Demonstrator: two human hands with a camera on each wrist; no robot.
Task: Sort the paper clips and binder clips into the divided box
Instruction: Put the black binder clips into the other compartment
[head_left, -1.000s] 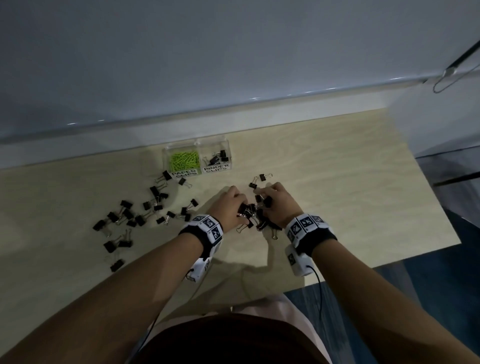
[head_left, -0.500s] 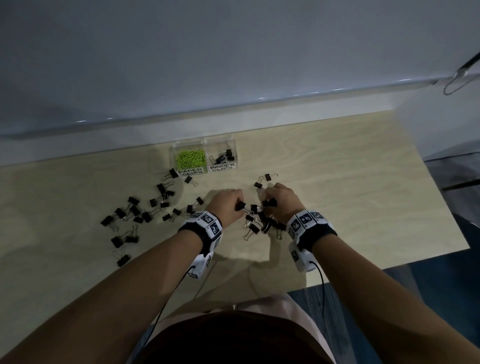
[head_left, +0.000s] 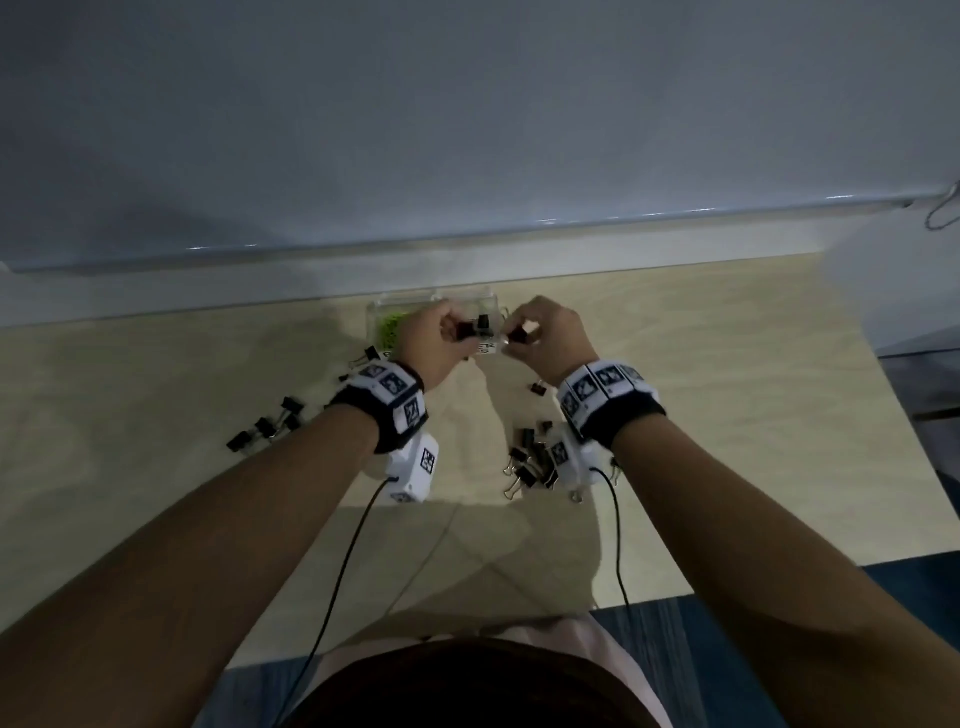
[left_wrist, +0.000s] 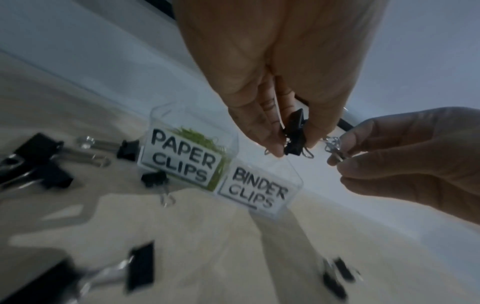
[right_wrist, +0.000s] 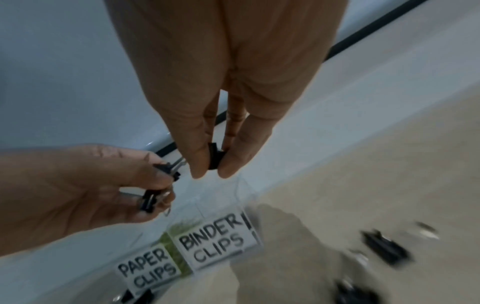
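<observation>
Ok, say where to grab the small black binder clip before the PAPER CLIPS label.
On the small black binder clip, pinch the silver wire handles, probably from the near side: they point away from the clear plastic divided box, which blocks its far side.

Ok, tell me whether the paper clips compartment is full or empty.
Neither: partly filled. Green paper clips sit heaped behind the PAPER CLIPS label of the divided box. How high the heap reaches, cannot tell.

Hands now over divided box
</observation>
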